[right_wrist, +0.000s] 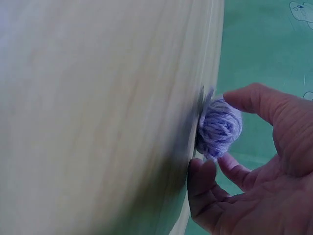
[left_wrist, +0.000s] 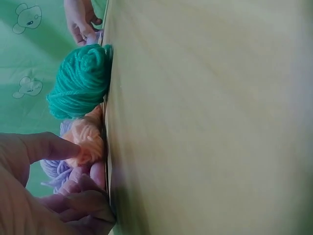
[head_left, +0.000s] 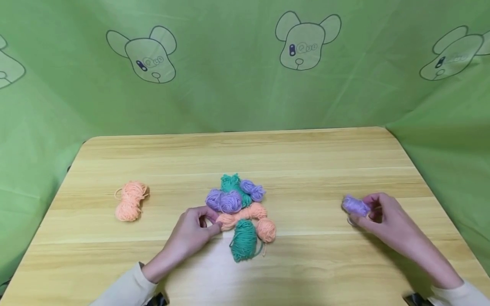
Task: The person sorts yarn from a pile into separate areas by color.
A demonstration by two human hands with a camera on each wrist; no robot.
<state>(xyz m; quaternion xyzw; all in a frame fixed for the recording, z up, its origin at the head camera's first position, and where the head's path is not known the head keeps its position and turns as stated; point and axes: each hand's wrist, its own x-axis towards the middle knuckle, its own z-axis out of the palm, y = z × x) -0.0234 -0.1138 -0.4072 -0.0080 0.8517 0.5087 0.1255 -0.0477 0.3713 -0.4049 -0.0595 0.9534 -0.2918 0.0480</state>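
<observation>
In the head view my left hand [head_left: 195, 225] pinches the left end of a peach yarn skein [head_left: 245, 215] in the middle pile. The left wrist view shows the thumb [left_wrist: 54, 147] on one side of that skein and curled fingers below it. Purple skeins [head_left: 223, 201] and a green skein [head_left: 231, 182] lie behind it. In front are another green skein [head_left: 243, 241] and a small peach ball [head_left: 266, 230]. Far to the right, my right hand [head_left: 386, 216] holds a small purple skein [right_wrist: 220, 128] between thumb and fingers, close over the table.
A separate peach skein [head_left: 131, 201] lies on the left part of the wooden table [head_left: 306, 161]. Another small purple skein [head_left: 252, 190] sits at the back right of the pile. A green curtain [head_left: 229, 93] with printed mouse-like heads hangs behind and around the table.
</observation>
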